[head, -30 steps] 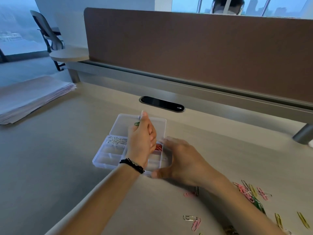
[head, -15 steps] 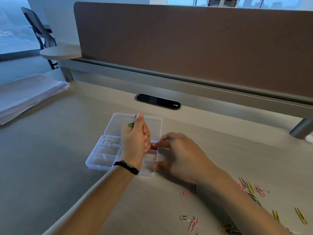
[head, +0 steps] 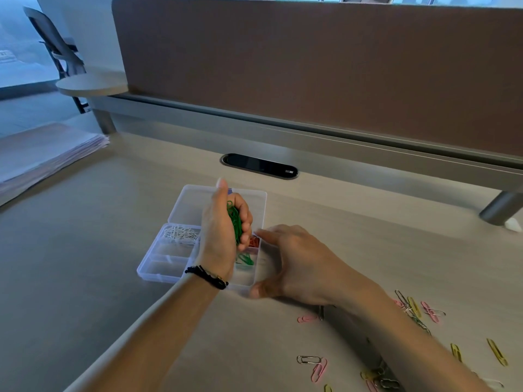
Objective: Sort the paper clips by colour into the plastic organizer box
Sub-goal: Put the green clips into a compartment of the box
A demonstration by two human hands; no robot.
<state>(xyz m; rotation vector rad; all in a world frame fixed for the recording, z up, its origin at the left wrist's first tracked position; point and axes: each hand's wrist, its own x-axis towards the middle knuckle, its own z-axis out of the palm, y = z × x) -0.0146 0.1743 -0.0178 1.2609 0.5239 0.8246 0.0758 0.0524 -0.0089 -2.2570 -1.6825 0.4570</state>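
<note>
A clear plastic organizer box (head: 158, 271) lies open on the desk, its lid (head: 186, 205) folded back. My left hand (head: 223, 230) hovers over the box, curled around a bunch of green paper clips (head: 234, 222). A few green clips (head: 244, 260) lie in a right-hand compartment below it. White clips (head: 181, 233) fill the far-left compartment and red clips (head: 254, 242) sit in the far-right one. My right hand (head: 297, 264) steadies the box's right side, thumb at the near corner, fingers at the far edge. Loose pink, yellow and silver clips (head: 418, 309) lie scattered to the right.
A stack of paper (head: 42, 157) sits at the far left of the desk. A black oval cable port (head: 259, 166) lies behind the box, in front of a brown divider panel (head: 311, 66). More loose clips (head: 317, 364) lie near the front edge.
My left hand has turned and loosened over the box, so the green clips in it show, and some green clips now lie in the compartment. The right hand stays against the box.
</note>
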